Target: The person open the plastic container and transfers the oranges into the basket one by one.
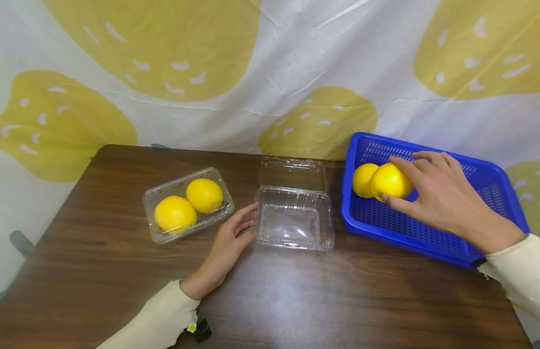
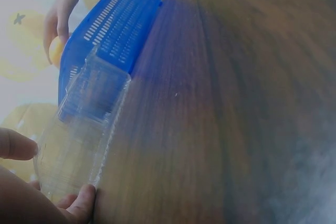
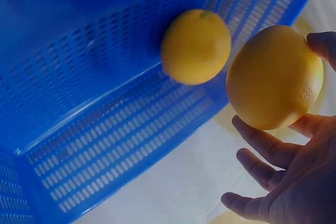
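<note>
My right hand (image 1: 444, 194) pinches a yellow lemon (image 1: 391, 181) between thumb and fingertips, over the left part of the blue basket (image 1: 431, 242). Another lemon (image 3: 196, 46) lies inside the basket, just left of the held one in the head view. My left hand (image 1: 226, 247) touches the left edge of a clear plastic clamshell box (image 1: 294, 218), fingers loosely extended. That box stands with its lid (image 1: 293, 174) flipped back and no fruit inside. In the left wrist view, the thumb (image 2: 84, 203) rests at the box's lower edge.
To the left of my left hand, a second clear clamshell box (image 1: 165, 237) contains two lemons (image 1: 189, 206). Everything stands on a dark wooden table (image 1: 296, 300). A white cloth (image 1: 296, 48) with yellow fruit prints hangs behind the table's back edge.
</note>
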`<state>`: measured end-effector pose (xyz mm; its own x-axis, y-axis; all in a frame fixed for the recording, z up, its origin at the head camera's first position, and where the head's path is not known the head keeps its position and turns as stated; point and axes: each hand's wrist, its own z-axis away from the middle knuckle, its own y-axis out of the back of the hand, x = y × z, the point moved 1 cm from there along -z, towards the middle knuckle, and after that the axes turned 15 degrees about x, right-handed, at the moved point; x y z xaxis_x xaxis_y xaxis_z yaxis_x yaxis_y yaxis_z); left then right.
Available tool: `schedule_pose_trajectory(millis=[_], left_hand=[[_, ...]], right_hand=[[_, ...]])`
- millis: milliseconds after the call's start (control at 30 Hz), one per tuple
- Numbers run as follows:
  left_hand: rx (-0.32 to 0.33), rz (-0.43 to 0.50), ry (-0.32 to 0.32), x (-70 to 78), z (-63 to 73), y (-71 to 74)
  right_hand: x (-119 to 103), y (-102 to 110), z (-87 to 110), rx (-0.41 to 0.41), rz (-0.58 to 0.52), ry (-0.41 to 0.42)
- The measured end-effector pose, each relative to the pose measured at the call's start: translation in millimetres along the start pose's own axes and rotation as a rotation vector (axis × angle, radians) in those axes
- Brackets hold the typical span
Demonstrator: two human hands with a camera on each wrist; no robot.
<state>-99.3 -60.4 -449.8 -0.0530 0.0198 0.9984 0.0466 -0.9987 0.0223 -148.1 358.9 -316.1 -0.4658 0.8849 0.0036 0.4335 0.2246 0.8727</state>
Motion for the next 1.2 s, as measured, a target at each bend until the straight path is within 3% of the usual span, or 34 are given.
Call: schedule_pose_trajectory(millis=[300, 633, 1200], left_hand=[[-0.008, -0.002, -0.005, 0.1, 0.5, -3.7], [-0.011, 0.0, -0.009, 0.5, 1.5, -4.8], [-0.01, 0.012, -0.002, 0.3, 2.1, -5.2]], right_hand=[[25.5, 3.2, 7.7, -0.082, 0.083, -0.106], [43.0, -0.5, 17.2, -0.067, 0.127, -0.11], [60.0, -1.5, 22.2, -0.122, 0.18, -0.145]])
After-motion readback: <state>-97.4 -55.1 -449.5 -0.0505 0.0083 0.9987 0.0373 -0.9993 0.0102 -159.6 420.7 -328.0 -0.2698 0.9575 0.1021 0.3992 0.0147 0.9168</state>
